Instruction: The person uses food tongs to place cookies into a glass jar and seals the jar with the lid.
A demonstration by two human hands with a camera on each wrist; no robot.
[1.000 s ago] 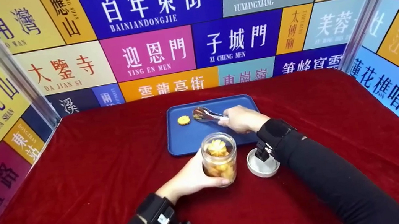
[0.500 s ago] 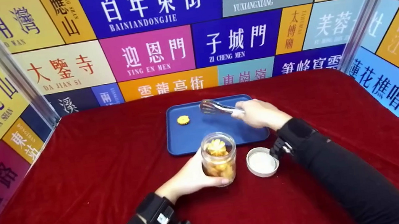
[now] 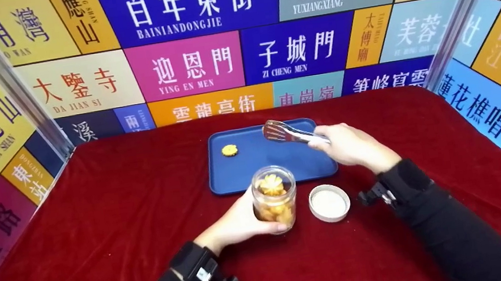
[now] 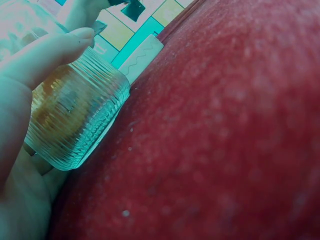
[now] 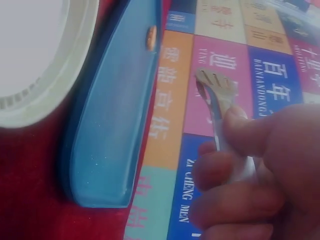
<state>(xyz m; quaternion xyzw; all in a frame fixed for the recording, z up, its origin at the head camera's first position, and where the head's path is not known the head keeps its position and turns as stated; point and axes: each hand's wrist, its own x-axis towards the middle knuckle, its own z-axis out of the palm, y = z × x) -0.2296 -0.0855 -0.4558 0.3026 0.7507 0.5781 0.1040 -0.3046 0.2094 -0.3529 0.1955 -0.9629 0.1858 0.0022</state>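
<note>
My left hand (image 3: 239, 223) grips a ribbed clear glass jar (image 3: 276, 207) around its side, thumb across the front. Yellow flower-shaped cookies (image 3: 272, 185) fill much of the jar, whose mouth is uncovered. In the right wrist view, my right hand (image 5: 250, 170) holds metal serving tongs (image 5: 220, 95) with a slotted end. Seen from the head, the tongs' slotted end is over the back right of the blue tray (image 3: 254, 169), with no cookie showing in it. One round yellow cookie (image 3: 229, 150) lies at the tray's left.
A white jar lid (image 3: 329, 203) lies upside down on the red velvet cloth (image 3: 140, 189), right of the jar and in front of the tray. Panels with printed place names (image 3: 202, 64) stand behind and beside the table.
My right hand has drawn the tongs to the right and up, away from the cookie on the tray. My left hand and the jar stay in place.
</note>
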